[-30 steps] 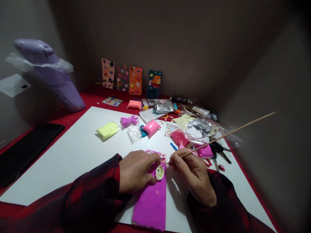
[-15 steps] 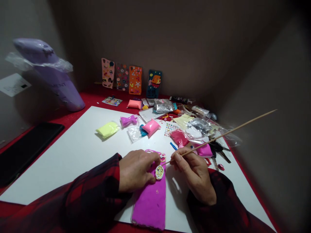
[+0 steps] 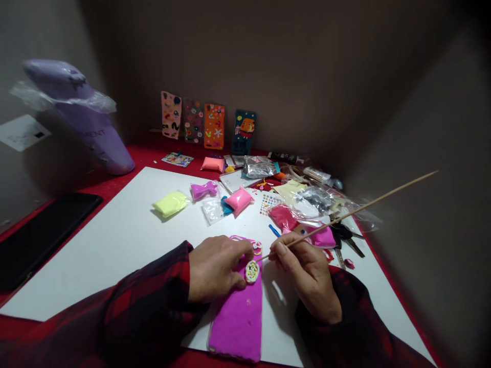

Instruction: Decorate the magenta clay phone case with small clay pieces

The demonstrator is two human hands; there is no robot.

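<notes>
A phone case [image 3: 238, 327] covered in magenta clay lies on the white board, its far end partly hidden by my left hand [image 3: 217, 268]. That hand's curved fingers hold the case down, thumb beside an oval white-and-yellow clay ornament [image 3: 252, 272] and index finger by a smaller pink-and-white ornament [image 3: 257, 248]. Between thumb and fingers of my right hand [image 3: 303, 273] is a long wooden skewer [image 3: 356, 208], held like a pen. Its lower tip is at the upper right rim of the oval ornament; the other end slants up to the right.
Soft clay packets in yellow [image 3: 171, 204], purple [image 3: 204, 190] and pink [image 3: 240, 201] lie beyond my hands. Scissors [image 3: 345, 235] and crumpled wrappers [image 3: 314, 197] crowd the right. Several decorated cases [image 3: 214, 127] lean at the back. A black phone-like slab [image 3: 49, 235] and purple bottle-shaped object [image 3: 88, 122] are left.
Almost nothing differs. Both hands, the case and the skewer keep their places, with only a very slight shift of the whole view.
</notes>
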